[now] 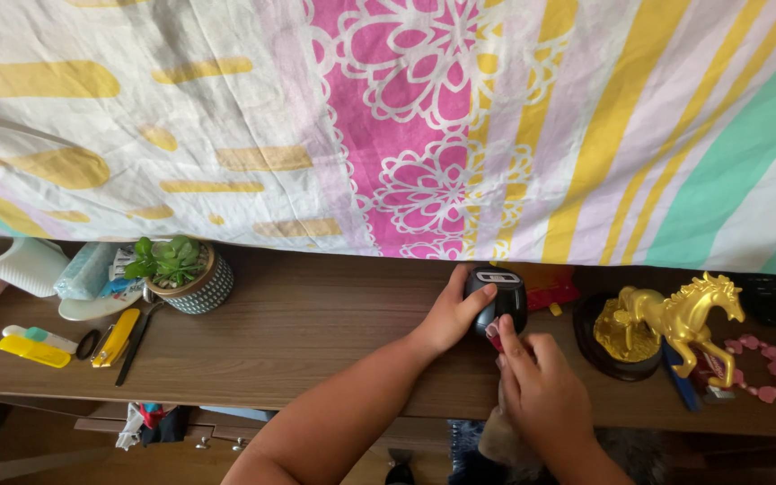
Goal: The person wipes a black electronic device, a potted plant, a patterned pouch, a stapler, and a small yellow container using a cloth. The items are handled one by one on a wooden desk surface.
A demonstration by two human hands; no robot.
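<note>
From where I watch, the widest open stretch is the bare brown wooden shelf top [316,332], running from my left hand [449,316] toward 9 o'clock. That lane ends at the small green succulent in its patterned round pot [181,274], with black-handled scissors [132,346] and a yellow stapler [116,339] lying just beside it. Toward 12 o'clock the striped, flowered hanging cloth [424,126] walls off everything above the shelf. At 3 o'clock of my right hand [545,395] the golden horse figurine on its dark round base [675,319] stands close, leaving only a narrow gap, with pink heart-shaped beads [759,368] beyond.
</note>
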